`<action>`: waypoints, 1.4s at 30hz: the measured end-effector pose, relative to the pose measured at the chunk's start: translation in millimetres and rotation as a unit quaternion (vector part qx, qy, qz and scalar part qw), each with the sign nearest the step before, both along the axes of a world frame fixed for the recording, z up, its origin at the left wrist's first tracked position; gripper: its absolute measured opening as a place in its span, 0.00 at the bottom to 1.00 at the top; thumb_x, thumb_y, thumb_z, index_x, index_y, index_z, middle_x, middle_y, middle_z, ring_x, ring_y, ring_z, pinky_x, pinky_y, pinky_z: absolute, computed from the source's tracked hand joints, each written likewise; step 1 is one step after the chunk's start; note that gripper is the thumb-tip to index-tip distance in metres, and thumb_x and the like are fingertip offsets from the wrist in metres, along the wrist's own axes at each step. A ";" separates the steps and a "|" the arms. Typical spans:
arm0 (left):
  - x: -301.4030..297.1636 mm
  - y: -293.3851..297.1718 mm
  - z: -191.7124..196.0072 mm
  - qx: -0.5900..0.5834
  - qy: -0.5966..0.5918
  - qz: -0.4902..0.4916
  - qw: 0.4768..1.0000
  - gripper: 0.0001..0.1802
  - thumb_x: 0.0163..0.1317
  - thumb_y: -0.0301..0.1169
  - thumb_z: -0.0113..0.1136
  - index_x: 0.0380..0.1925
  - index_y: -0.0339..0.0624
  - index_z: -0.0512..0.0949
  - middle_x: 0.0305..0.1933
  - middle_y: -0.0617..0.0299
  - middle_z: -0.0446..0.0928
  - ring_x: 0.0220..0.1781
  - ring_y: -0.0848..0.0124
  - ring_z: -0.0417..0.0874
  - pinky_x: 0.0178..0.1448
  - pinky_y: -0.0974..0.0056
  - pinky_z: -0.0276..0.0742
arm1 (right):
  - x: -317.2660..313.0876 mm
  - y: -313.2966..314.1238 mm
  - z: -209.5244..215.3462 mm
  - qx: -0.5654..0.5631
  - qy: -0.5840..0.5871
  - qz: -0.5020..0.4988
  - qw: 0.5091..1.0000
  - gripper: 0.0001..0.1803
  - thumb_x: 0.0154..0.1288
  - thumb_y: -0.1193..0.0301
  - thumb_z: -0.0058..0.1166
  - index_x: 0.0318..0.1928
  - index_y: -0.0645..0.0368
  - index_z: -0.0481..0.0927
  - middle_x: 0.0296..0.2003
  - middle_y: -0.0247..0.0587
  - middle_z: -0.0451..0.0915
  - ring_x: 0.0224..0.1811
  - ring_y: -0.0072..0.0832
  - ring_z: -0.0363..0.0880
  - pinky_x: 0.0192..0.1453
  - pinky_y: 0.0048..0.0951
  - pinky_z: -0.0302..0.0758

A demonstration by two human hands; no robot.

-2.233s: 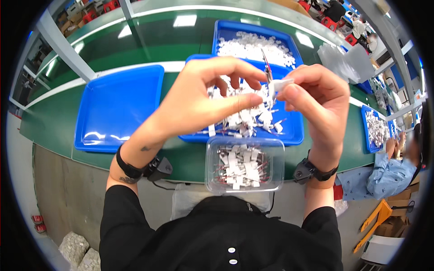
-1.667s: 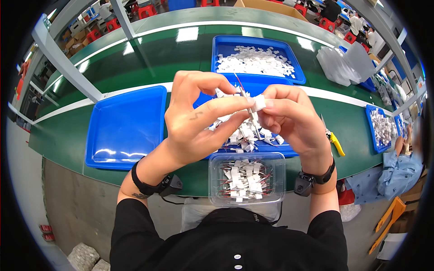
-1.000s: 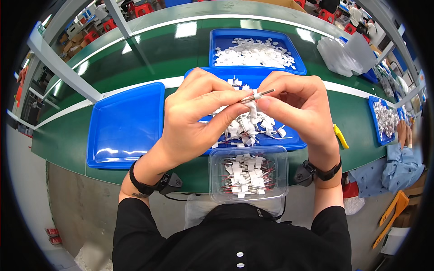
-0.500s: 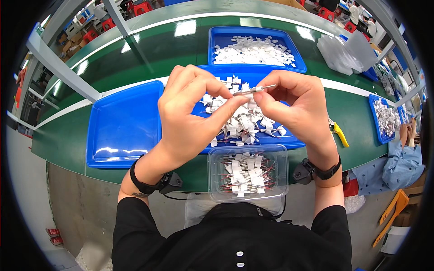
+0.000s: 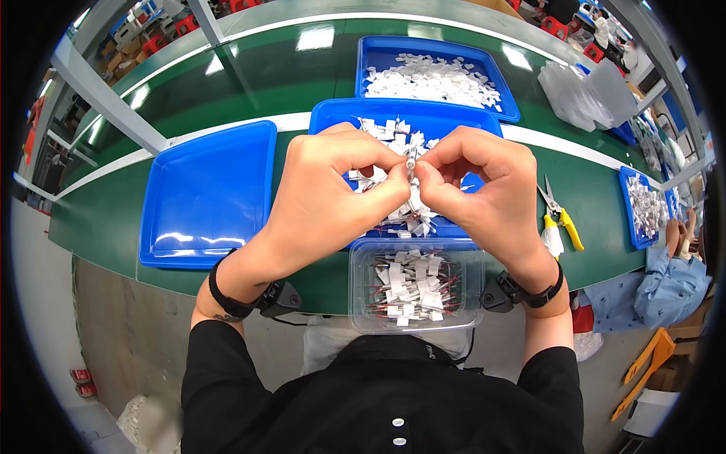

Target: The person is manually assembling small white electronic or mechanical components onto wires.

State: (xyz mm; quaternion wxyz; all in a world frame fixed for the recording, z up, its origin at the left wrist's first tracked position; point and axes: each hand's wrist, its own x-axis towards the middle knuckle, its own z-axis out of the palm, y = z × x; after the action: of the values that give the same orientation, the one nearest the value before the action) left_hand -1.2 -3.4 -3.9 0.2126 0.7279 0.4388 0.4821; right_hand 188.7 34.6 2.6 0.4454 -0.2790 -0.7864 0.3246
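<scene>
Between my two hands a slim silver-grey part (image 5: 411, 163) is held, with its long side pointing away from me. My left hand (image 5: 325, 189) pinches it with thumb and forefinger. From the other side, my right hand (image 5: 484, 185) closes on it the same way, the fingertips nearly meeting. Below lies a blue tray (image 5: 408, 109) with a heap of thin leads bearing white tags (image 5: 393, 136), partly hidden by my hands. Closer to me, a clear plastic box (image 5: 363, 316) contains similar tagged leads (image 5: 412, 284), bundled more neatly.
An empty blue tray (image 5: 208, 197) lies on the left. Behind, another blue tray (image 5: 439, 45) holds small white pieces (image 5: 431, 79). Yellow-handled cutters (image 5: 567, 225) rest at right. Plastic bags (image 5: 571, 94) sit far right, near a co-worker's blue sleeve (image 5: 665, 291) and a filled tray (image 5: 643, 208).
My hands have come closer together, and the slim part has turned from lying crosswise to pointing away from me. The cutters now show more fully beside my right hand.
</scene>
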 end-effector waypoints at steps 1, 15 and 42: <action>0.8 -0.5 1.3 0.011 0.021 0.008 1.000 0.04 0.54 0.21 0.66 0.30 0.33 0.85 0.30 0.58 0.83 0.33 0.74 0.80 0.38 0.70 0.74 | -0.2 0.3 -0.3 -0.011 -0.003 0.000 1.000 0.02 0.55 0.81 0.63 0.28 0.65 0.82 0.25 0.34 0.82 0.27 0.15 0.79 0.32 0.17 0.75; 1.2 -0.6 0.1 0.018 0.041 0.017 0.999 0.03 0.52 0.21 0.65 0.27 0.32 0.83 0.26 0.58 0.81 0.30 0.73 0.80 0.36 0.69 0.74 | -3.9 0.6 -5.4 -0.001 0.002 -0.013 1.000 0.04 0.54 0.78 0.65 0.29 0.66 0.82 0.23 0.36 0.82 0.23 0.15 0.77 0.28 0.18 0.75; -29.5 20.2 -13.5 0.084 0.343 -0.041 0.935 0.09 0.58 0.28 0.65 0.38 0.38 0.83 0.22 0.55 0.77 0.29 0.59 0.79 0.35 0.60 0.73 | 20.7 -32.5 -22.9 0.067 -0.393 0.134 0.907 0.13 0.56 0.63 0.68 0.32 0.60 0.85 0.23 0.41 0.81 0.23 0.40 0.80 0.29 0.35 0.75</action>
State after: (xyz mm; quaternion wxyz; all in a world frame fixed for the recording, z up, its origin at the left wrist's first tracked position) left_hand -30.7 16.8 -17.5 0.0069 0.8817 0.4126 0.2289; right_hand 209.4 2.2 -20.2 0.0698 -0.2451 -0.9478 0.1919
